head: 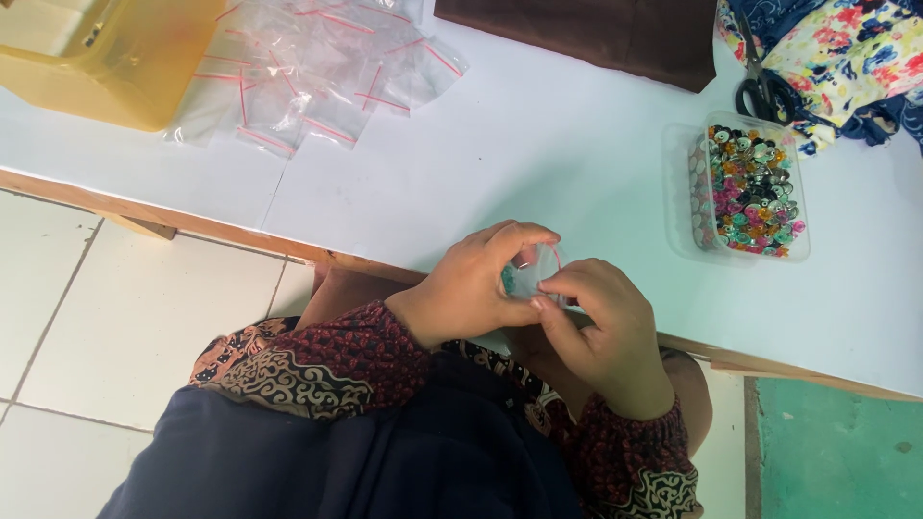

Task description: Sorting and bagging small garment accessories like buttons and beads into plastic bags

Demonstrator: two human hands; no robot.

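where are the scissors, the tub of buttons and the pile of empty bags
scissors (760, 91), head view, on the black handles
tub of buttons (678, 192), head view, on its clear left wall
pile of empty bags (308, 72), head view, middle of the heap

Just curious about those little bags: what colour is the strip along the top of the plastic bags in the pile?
Red, on clear plastic bags; seen in the head view.

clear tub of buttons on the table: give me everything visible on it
The clear plastic tub is a shallow, rounded-corner rectangle, lidless, upright on the white table, to the right of both hands. It is filled nearly to the rim with small mixed buttons in pink, teal, orange, black and silver. Black-handled scissors lie just beyond it, beside floral cloth. Neither the left hand nor the right hand touches it; they pinch a small clear bag.
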